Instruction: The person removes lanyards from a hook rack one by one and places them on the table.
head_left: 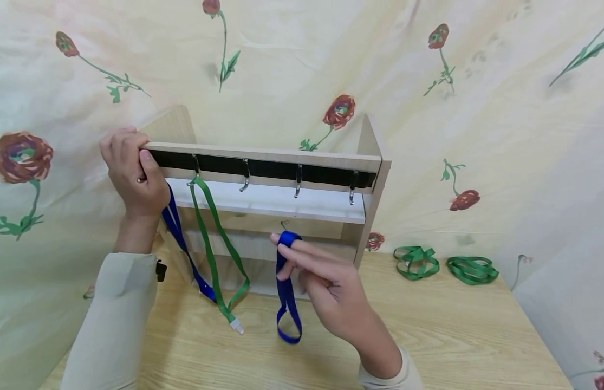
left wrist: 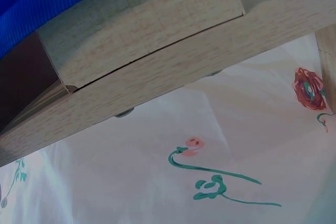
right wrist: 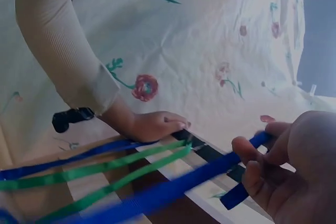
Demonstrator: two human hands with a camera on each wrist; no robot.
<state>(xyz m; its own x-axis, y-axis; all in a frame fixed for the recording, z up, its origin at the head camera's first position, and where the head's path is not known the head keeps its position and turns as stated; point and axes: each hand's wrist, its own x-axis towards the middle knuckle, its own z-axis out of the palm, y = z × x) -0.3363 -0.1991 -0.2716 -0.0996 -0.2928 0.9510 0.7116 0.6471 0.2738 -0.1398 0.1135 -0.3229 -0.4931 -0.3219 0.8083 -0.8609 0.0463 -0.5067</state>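
Note:
My left hand [head_left: 133, 176] grips the top left corner of a wooden shelf rack [head_left: 267, 154], thumb at the front. Between thumb and fingers, my right hand [head_left: 338, 290] pinches a blue lanyard [head_left: 285, 295], whose looped end dangles in front of the rack; this strap also crosses the right wrist view. A green lanyard [head_left: 207, 246] with a pale clip hangs from a hook [head_left: 196, 164] near the left hand. Another blue lanyard [head_left: 176, 225] hangs farther left, its upper end hidden behind that hand. Three hooks to the right, including the rightmost hook [head_left: 352, 189], carry nothing.
Two coiled green lanyards, a left coil [head_left: 416, 264] and a right coil [head_left: 472, 271], lie on the wooden table [head_left: 453, 336] right of the rack. Flower-patterned cloth [head_left: 292, 65] covers the wall behind. A black wrist strap [right wrist: 71, 118] sits at the left sleeve.

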